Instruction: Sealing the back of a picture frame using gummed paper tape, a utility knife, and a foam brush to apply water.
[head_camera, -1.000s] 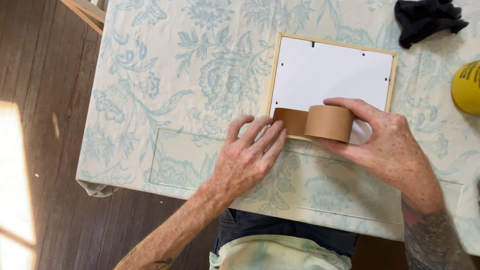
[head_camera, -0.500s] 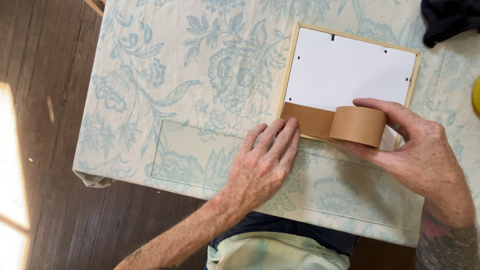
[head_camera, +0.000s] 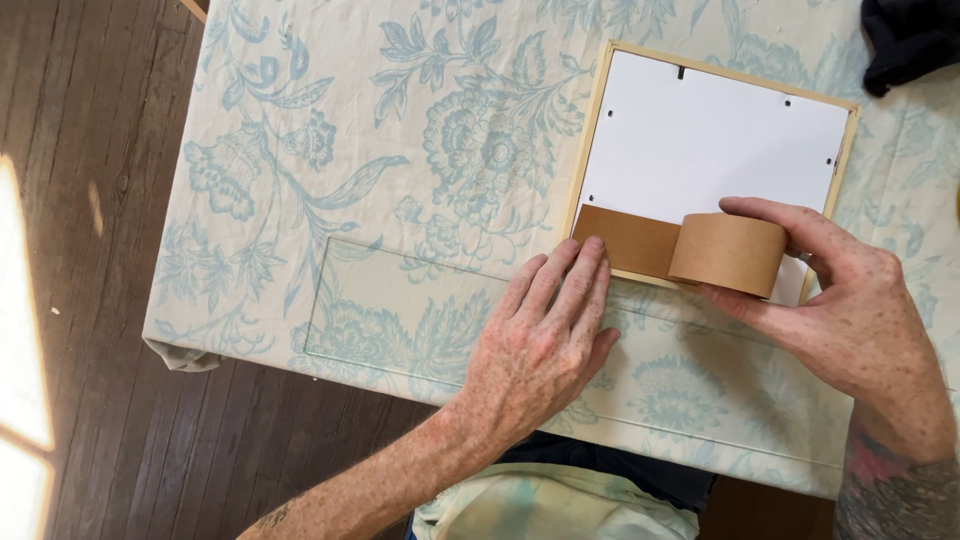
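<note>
A picture frame (head_camera: 594, 140) with a pale wooden rim lies face down on the table, its white backing board (head_camera: 710, 150) up. My right hand (head_camera: 840, 320) grips a roll of brown tape (head_camera: 728, 253) standing on the frame's near edge. A strip of the tape (head_camera: 628, 240) runs left from the roll along that edge. My left hand (head_camera: 545, 330) lies flat on the tablecloth, its fingertips pressing the strip's left end at the frame's near-left corner.
A cloth with a pale blue flower pattern (head_camera: 400, 180) covers the table. A dark cloth (head_camera: 910, 40) lies at the far right corner. Dark wooden floorboards (head_camera: 80, 300) run along the left, with a patch of sunlight.
My right hand has drawn the roll rightward along the frame's near edge, so the laid strip is longer. My left hand keeps its fingertips on the strip's left end. The view has shifted slightly.
</note>
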